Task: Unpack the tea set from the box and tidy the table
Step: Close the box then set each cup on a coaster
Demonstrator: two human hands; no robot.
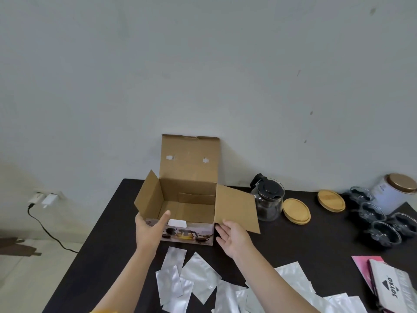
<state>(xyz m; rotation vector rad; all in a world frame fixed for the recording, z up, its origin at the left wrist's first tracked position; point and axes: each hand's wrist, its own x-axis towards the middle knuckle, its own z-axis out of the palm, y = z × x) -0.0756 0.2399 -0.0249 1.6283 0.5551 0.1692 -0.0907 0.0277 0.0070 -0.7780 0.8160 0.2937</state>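
The left hand is reaching forward with straight fingers, pressing flat against the front left corner of the open cardboard box, thumb pointing up over the rim. The box is sitting on the dark table. The right hand is hovering palm-up, fingers relaxed and holding nothing, just beside the box's right flap. The glass teapot is standing right of the box, with the glass cups farther right.

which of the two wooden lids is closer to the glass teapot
The wooden lid nearest the box: it lies right beside the glass teapot. The other wooden lid lies farther right, near the glass cups.
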